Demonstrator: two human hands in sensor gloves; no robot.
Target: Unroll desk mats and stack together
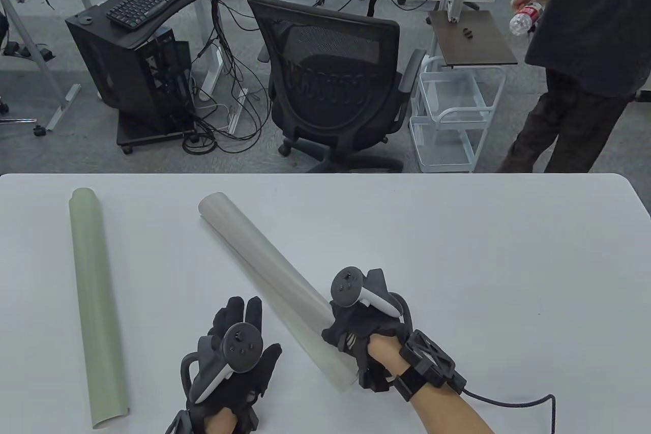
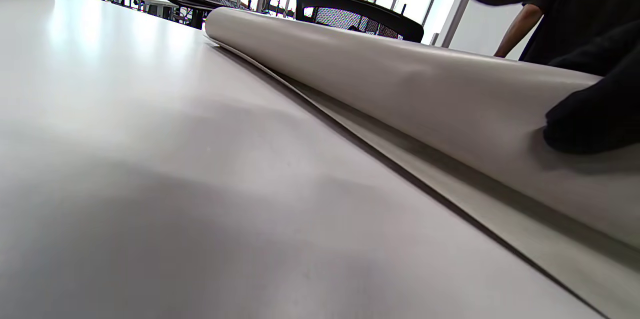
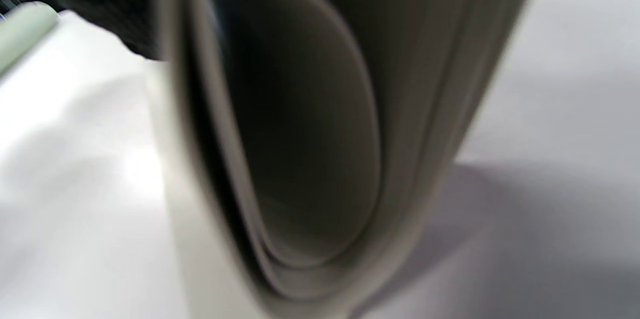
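The white table (image 1: pixel 457 261) carries two rolled desk mats. The pale green mat roll (image 1: pixel 96 301) lies untouched along the left side, well apart from both hands. The grey mat roll (image 1: pixel 264 261) lies on a slant across the middle, its far end toward the back edge, its near end under the right hand (image 1: pixel 363 324), which grips it from above. The left wrist view shows the grey roll's loose edge (image 2: pixel 450 179) already lying flat on the table beside the roll, so unrolling of this first mat looks just begun. The left hand (image 1: pixel 236 342) rests flat on the table just left of the roll, fingers spread, holding nothing. The next move likely calls for the left hand to pin that free edge while the right pushes the roll away to its right; stacking comes later
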